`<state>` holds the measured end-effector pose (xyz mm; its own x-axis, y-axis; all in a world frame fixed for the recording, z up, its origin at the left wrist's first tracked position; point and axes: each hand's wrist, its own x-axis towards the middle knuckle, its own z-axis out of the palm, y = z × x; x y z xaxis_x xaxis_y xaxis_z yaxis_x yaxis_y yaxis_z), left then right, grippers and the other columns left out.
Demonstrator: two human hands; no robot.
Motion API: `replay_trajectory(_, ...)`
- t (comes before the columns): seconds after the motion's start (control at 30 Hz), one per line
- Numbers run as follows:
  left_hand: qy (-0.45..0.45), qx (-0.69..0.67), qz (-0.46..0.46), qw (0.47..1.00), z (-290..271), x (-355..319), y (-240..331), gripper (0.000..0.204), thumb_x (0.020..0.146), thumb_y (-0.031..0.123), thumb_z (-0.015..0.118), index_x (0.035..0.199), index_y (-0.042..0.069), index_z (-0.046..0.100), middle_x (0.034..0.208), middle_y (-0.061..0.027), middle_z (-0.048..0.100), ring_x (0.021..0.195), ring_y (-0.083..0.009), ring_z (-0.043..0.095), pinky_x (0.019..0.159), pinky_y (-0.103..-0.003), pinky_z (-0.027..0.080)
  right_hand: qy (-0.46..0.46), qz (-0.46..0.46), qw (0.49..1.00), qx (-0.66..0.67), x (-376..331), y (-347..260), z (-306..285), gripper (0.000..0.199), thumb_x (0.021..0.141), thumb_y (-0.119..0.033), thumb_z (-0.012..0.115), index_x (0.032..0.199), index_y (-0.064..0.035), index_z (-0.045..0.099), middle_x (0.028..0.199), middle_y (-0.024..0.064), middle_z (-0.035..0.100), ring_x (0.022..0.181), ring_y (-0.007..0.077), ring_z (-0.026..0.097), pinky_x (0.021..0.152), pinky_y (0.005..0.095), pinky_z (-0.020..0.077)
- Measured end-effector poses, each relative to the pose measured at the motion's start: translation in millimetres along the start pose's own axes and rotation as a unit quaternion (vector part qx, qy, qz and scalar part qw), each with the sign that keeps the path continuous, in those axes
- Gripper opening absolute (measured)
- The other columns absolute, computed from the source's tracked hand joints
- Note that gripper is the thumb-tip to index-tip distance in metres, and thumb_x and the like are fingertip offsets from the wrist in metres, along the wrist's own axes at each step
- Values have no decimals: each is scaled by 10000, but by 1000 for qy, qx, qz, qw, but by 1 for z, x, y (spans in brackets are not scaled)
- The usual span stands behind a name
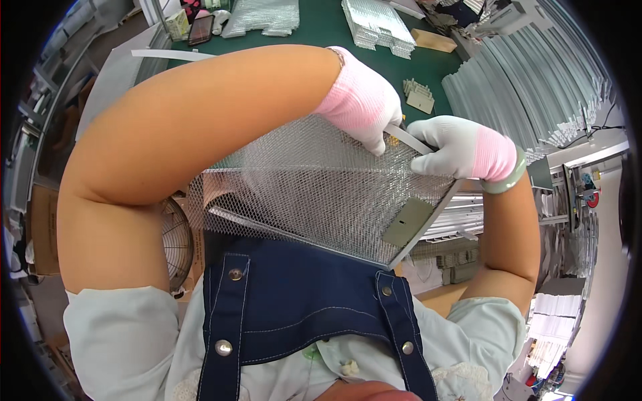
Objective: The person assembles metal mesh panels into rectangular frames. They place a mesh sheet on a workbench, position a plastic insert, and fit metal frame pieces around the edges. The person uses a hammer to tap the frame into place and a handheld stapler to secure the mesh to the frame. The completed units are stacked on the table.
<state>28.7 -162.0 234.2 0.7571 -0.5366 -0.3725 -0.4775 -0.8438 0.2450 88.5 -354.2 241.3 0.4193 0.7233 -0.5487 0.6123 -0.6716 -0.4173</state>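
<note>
Both of my hands wear white gloves with pink cuffs. Right of centre, my left hand [366, 105] and my right hand [449, 146] are closed close together at the far right part of a silver wire mesh sheet [301, 160]. A narrow pale metal strip [409, 139] runs between them, its ends hidden in my fingers. Metal edging [428, 224] borders the mesh's right side. A small grey rectangular plate [408, 222] lies against the mesh near its lower right corner. The mesh leans against my dark blue apron [294, 287].
Stacks of silver mesh panels [378, 27] stand on the green table [321, 73]. A few small plates [419, 97] lie beyond my right hand. Many long metal strips [528, 80] are piled at the right. A phone [200, 30] is far left; a fan [175, 244] stands below.
</note>
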Motion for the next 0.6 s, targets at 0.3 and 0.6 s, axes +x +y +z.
replay_trajectory(0.3, 20, -44, 21, 999, 14, 12, -17, 397, 912, 380, 678, 1083, 22, 668, 856, -112, 687, 854, -257, 672, 775, -375, 503, 279, -94, 956, -8, 18, 23, 58, 325, 975, -326, 603, 876, -17, 611, 696, 161, 600, 668, 315, 619, 641, 406, 482)
replay_trajectory(0.6, 133, 18, -24, 991, 37, 13, -20, 488, 919, 500, 640, 1047, 29, 623, 837, -163, 667, 849, -342, 677, 755, -443, 524, 388, -123, 893, -192, 27, 50, 63, 378, 971, -392, 600, 798, -56, 587, 641, 165, 586, 624, 374, 620, 570, 451, 487)
